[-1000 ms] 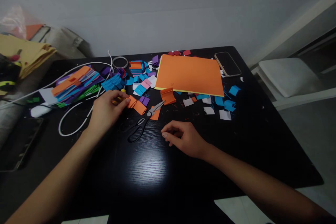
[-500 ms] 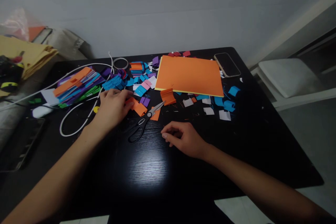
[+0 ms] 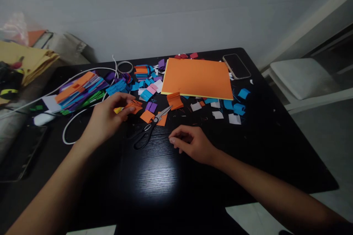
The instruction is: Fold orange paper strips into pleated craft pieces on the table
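My left hand (image 3: 106, 115) is pinching folded orange paper pieces (image 3: 134, 106) between thumb and fingers, just above the tabletop. Black-handled scissors (image 3: 154, 123) lie between my hands, blades partly over a flat orange piece (image 3: 162, 118). Beside the blades are another small orange piece (image 3: 147, 116) and a folded purple piece (image 3: 151, 107). Near the scissor tips stands a creased orange piece (image 3: 174, 101). My right hand (image 3: 195, 143) rests on the table right of the scissors, its fingers curled in with nothing visible in them.
Orange and yellow sheets (image 3: 198, 79) lie at the back, with a phone (image 3: 236, 66) at their right. Small blue and white paper pieces (image 3: 234, 119) are scattered in front. At left are bundled coloured strips (image 3: 79, 88), a white cable (image 3: 66, 128) and a tape roll (image 3: 125, 67).
My left hand has drawn back slightly to the left and lifted orange paper off the pile beside the scissors. My right hand has stayed in place.
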Tool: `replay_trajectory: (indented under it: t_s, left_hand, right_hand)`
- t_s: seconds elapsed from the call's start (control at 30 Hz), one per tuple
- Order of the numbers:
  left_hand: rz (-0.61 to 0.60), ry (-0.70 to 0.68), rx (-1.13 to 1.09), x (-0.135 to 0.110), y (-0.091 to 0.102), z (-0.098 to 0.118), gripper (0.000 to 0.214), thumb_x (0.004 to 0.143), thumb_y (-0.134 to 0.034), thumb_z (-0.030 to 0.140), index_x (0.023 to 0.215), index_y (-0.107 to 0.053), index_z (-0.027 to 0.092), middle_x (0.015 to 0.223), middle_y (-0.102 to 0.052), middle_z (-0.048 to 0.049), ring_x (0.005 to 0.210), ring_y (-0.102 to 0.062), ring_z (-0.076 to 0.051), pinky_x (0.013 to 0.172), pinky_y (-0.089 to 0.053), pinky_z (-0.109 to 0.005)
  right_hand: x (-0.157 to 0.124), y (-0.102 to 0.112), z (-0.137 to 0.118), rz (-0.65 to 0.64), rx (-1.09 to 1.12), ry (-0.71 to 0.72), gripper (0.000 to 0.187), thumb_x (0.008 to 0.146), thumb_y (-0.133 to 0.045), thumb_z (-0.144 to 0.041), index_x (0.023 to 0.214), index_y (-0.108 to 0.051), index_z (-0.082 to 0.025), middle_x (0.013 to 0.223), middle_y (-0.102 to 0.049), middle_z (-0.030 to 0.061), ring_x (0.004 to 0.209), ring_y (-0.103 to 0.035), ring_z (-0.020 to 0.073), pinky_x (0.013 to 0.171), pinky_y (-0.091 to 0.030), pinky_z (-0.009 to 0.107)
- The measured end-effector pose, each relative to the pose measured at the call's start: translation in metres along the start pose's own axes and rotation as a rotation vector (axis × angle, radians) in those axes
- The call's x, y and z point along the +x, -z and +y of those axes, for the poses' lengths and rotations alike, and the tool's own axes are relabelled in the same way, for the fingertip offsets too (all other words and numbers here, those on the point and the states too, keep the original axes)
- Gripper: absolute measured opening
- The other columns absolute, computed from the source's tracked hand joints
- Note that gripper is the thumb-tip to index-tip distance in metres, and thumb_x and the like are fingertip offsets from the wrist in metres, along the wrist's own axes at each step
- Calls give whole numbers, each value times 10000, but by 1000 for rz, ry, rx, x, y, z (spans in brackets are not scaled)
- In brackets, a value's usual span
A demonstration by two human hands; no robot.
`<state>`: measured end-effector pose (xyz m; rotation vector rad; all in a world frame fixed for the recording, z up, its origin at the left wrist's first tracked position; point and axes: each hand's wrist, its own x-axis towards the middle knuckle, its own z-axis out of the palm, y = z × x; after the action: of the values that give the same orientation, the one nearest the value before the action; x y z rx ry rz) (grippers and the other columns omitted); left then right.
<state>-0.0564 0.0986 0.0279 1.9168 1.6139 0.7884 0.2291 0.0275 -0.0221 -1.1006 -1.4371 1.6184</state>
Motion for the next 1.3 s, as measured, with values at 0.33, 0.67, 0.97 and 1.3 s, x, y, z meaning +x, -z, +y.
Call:
replay_trajectory:
  t_s: [0.33, 0.67, 0.97, 1.3]
  left_hand:
    - [-225, -113, -530, -50, -19, 54, 251, 816, -862, 203, 1040, -762, 259, 972, -776, -7, 815, -768, -162, 723, -656, -247]
    - [-278, -206, -585, -59, -56, 51, 206, 858, -822, 138, 1030, -745, 221, 1017, -784, -41, 935, -769, -170, 789, -642, -243]
    - [-77, -419, -340, -64, -65, 46, 285, 891, -796, 127, 1154, -749, 224, 1109, -790, -55, 1031, -756, -164, 941, -610, -273]
    - [-60, -475, -290, -69, -68, 45, 188, 942, -698, 69, 1073, -724, 202, 1130, -792, -76, 1033, -768, -183, 922, -625, -309]
  right_hand:
    - [3, 4, -11, -156, 607, -170, 296, 842, -868, -420, 920, -729, -171, 946, -770, 36, 920, -771, 165, 912, -622, 340]
    - [1, 4, -8, -335, 682, -333, 288, 739, -955, -307, 782, -716, -153, 789, -771, -11, 730, -729, 91, 753, -556, 224]
    - [3, 3, -8, -224, 674, -247, 264, 768, -936, -319, 813, -725, -166, 776, -757, -26, 720, -677, 81, 750, -520, 227]
    - [2, 3, -9, -186, 695, -308, 263, 739, -951, -310, 790, -733, -172, 738, -727, -43, 722, -714, 97, 825, -607, 274]
